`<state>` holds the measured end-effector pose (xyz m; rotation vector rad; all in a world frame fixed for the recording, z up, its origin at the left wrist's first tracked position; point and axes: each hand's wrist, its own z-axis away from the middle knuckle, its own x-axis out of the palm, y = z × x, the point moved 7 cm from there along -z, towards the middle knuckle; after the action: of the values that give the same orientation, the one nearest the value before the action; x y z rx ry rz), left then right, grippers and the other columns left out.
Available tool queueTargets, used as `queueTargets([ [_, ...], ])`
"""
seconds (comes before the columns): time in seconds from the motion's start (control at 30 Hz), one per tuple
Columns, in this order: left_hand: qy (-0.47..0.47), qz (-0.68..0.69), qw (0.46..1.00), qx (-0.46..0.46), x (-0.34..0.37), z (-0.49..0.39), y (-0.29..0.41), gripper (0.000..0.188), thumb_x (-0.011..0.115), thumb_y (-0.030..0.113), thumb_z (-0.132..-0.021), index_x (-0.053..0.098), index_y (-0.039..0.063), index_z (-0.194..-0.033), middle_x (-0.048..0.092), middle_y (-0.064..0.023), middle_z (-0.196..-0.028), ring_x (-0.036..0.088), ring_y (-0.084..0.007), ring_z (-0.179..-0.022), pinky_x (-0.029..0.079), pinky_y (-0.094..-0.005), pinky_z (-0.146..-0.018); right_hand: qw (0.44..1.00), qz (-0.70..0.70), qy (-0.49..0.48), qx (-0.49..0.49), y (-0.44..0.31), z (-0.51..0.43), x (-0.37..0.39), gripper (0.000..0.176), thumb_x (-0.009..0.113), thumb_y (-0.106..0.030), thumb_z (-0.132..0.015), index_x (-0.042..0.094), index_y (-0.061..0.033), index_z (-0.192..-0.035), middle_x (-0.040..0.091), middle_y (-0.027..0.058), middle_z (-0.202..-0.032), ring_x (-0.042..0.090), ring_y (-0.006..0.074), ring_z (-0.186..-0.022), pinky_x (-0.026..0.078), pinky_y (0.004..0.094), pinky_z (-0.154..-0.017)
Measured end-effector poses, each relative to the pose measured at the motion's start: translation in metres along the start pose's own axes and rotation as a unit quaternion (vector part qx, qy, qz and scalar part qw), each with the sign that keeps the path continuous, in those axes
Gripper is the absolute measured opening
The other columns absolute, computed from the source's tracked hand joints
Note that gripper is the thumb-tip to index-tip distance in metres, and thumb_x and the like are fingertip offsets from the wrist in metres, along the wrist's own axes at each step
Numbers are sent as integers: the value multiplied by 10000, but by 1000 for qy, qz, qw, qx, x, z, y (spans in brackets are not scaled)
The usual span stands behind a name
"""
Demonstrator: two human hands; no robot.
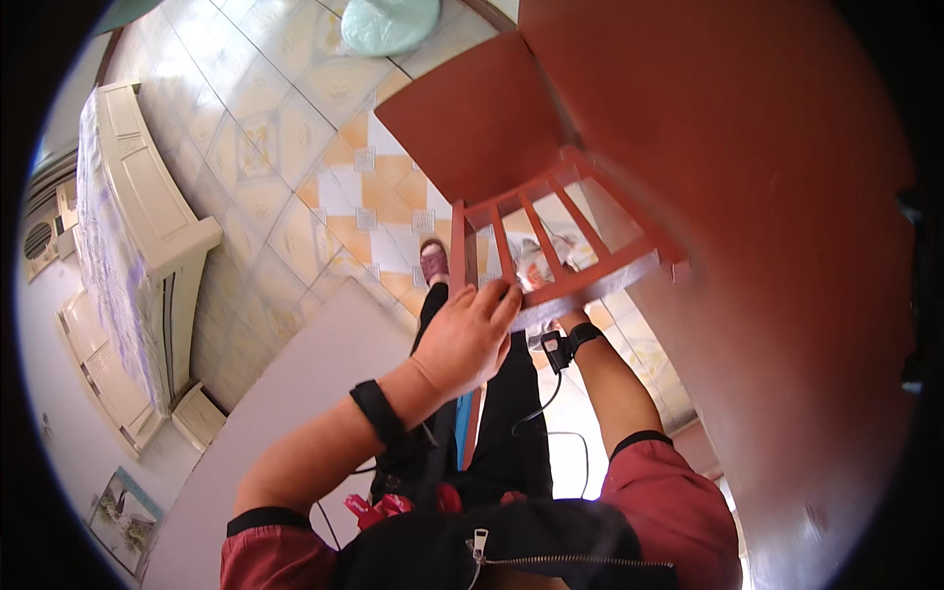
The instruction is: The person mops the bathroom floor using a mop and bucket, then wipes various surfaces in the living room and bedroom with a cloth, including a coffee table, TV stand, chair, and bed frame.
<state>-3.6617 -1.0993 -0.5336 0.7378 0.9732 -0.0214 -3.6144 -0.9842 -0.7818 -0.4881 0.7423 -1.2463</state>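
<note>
A red-brown wooden chair (pixel 483 122) stands before me, its slatted backrest (pixel 544 234) towards me. My left hand (pixel 472 335) has its fingers curled over the left end of the top rail (pixel 590 284). Beyond that rail, my right hand (pixel 572 318) reaches low behind the backrest and is mostly hidden by it. Through the slats shows a crumpled, see-through plastic bag (pixel 532 259) with orange marks, close to my right hand. Whether my right fingers hold the bag cannot be made out.
A large red-brown tabletop (pixel 723 140) fills the right side, against the chair seat. A cream cabinet (pixel 147 169) under a plastic cover stands left. A pale green plastic bag (pixel 389 26) lies on the tiled floor (pixel 258 140). A black cable (pixel 542 413) hangs from my right wrist device.
</note>
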Motion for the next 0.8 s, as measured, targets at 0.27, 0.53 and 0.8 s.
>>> queueTargets([
  [0.27,6,2,1000,2,2,1,-1,483,628,94,-741,473,7,-1191,512,-141,-1109,578,-292,-940,437,-374,-878,977,-34,-33,-208,-83,18,17,716,582,-443,-855,263,-115,-1407,430,228,-1316,502,369,-1171,417,424,-954],
  [0.53,21,-8,1000,22,1,0,3,521,658,55,-690,476,-6,-1175,520,-143,-1114,575,-319,-949,483,-373,-847,969,139,-7,-205,-96,-34,26,460,471,-484,-894,547,-71,-1080,603,143,-907,603,252,-870,442,362,-769],
  [0.8,17,-5,1000,5,-1,1,1,503,650,68,-700,484,7,-1171,524,-140,-1112,579,-311,-941,477,-373,-868,988,15,65,-140,-70,-39,43,520,527,-495,-876,518,-78,-1186,611,162,-903,641,260,-804,492,369,-718],
])
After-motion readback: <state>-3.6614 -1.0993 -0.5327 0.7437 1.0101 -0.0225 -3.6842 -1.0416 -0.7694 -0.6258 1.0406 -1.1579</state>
